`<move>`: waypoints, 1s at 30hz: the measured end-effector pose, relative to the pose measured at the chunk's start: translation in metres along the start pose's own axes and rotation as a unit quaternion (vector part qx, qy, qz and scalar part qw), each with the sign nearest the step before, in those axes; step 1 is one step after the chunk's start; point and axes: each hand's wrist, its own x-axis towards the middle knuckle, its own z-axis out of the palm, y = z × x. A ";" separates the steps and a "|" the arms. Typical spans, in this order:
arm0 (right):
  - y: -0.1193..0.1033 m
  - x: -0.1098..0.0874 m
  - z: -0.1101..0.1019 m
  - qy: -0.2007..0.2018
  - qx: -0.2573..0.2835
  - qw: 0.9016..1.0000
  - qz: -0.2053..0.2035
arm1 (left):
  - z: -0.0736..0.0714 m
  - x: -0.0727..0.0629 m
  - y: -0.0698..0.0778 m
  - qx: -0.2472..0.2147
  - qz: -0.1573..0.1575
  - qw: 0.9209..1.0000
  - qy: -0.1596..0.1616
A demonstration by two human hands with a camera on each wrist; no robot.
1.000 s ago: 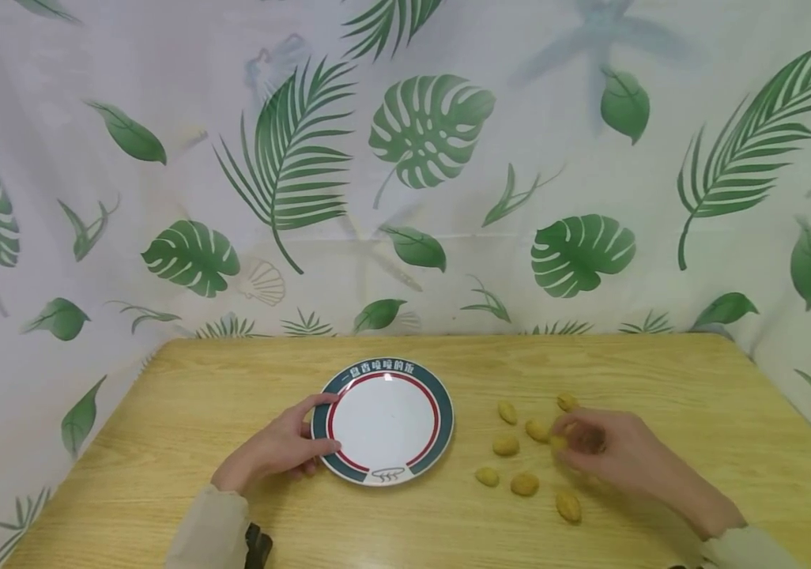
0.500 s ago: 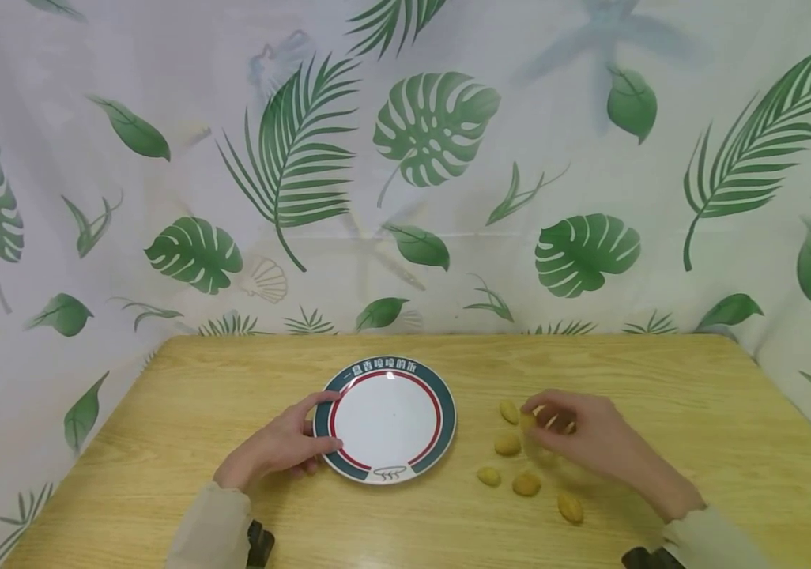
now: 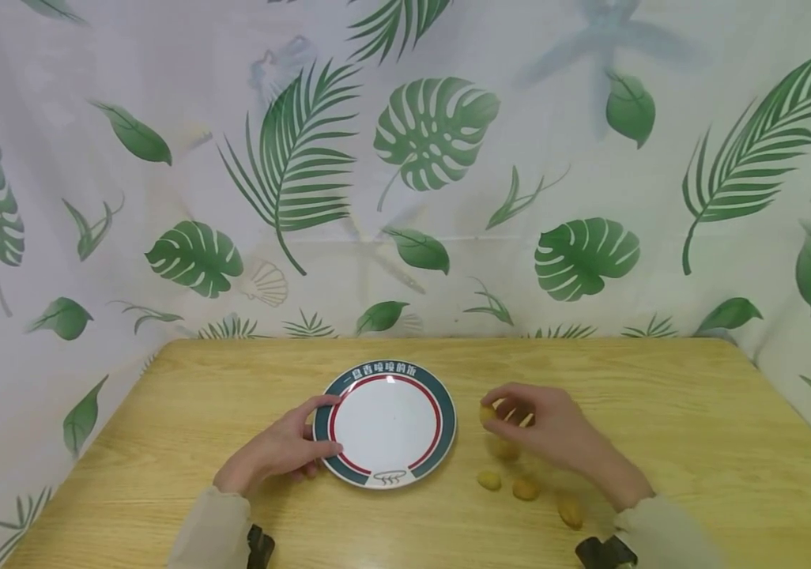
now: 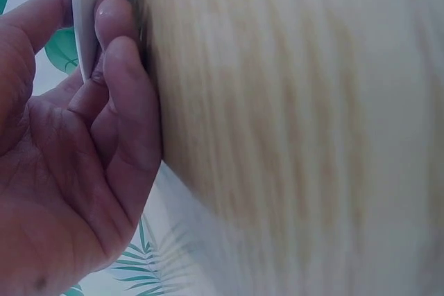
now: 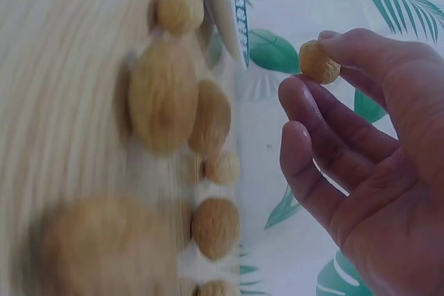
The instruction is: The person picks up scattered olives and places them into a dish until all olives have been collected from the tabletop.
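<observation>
My left hand (image 3: 281, 446) grips the left rim of a white plate (image 3: 391, 423) with a dark teal and red border. In the left wrist view, fingers of that hand (image 4: 125, 102) curl beneath the plate's edge. Between thumb and fingertips, my right hand (image 3: 548, 419) pinches a small tan nut (image 5: 318, 62) with a rough shell, raised just right of the plate. More of these nuts (image 3: 526, 487) lie on the table under and in front of the right hand, some partly hidden by it. A larger oval nut (image 5: 163, 95) shows close up in the right wrist view.
The wooden table (image 3: 292, 521) reaches back to a white cloth (image 3: 448, 300) printed with green leaves. Dark straps with the wrist cameras show at both cuffs, and the nearest nut (image 3: 569, 510) lies by the right forearm.
My right hand has moved left toward the plate with the pinched nut, passing over the other nuts. My left hand and the plate have stayed in place.
</observation>
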 end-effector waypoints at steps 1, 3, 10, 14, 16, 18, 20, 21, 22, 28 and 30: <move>-0.002 0.001 0.002 0.000 0.005 1.000 -0.003 | 0.000 0.000 0.000 -0.001 0.001 1.000 0.000; -0.006 0.004 0.005 -0.006 0.017 1.000 0.000 | -0.001 0.000 -0.001 -0.001 0.002 1.000 0.001; -0.017 0.014 0.016 -0.028 0.033 0.999 0.014 | -0.001 -0.001 -0.001 -0.002 0.003 1.000 0.002; -0.021 0.020 0.025 -0.028 0.038 0.999 0.004 | -0.001 -0.003 0.001 -0.002 0.001 1.000 0.002; -0.023 0.022 0.030 -0.030 0.036 0.999 0.004 | -0.001 -0.003 0.001 -0.001 0.000 1.000 0.002; -0.023 0.025 0.033 -0.033 0.035 0.999 0.001 | -0.001 -0.003 0.002 0.000 -0.001 1.000 0.003; -0.024 0.027 0.036 -0.036 0.036 0.999 0.000 | -0.001 -0.003 0.003 0.001 -0.002 1.000 0.004; -0.025 0.029 0.038 -0.038 0.038 0.999 -0.001 | 0.000 -0.003 0.003 0.001 -0.003 1.000 0.006; -0.025 0.030 0.039 -0.041 0.041 0.998 -0.002 | 0.000 -0.003 0.003 0.002 -0.004 1.000 0.007; -0.027 0.036 0.050 -0.060 0.046 0.997 0.016 | 0.001 -0.002 0.003 0.005 -0.002 1.000 0.006; -0.028 0.038 0.054 -0.065 0.047 0.997 0.021 | 0.002 -0.002 0.003 0.005 -0.003 1.000 0.004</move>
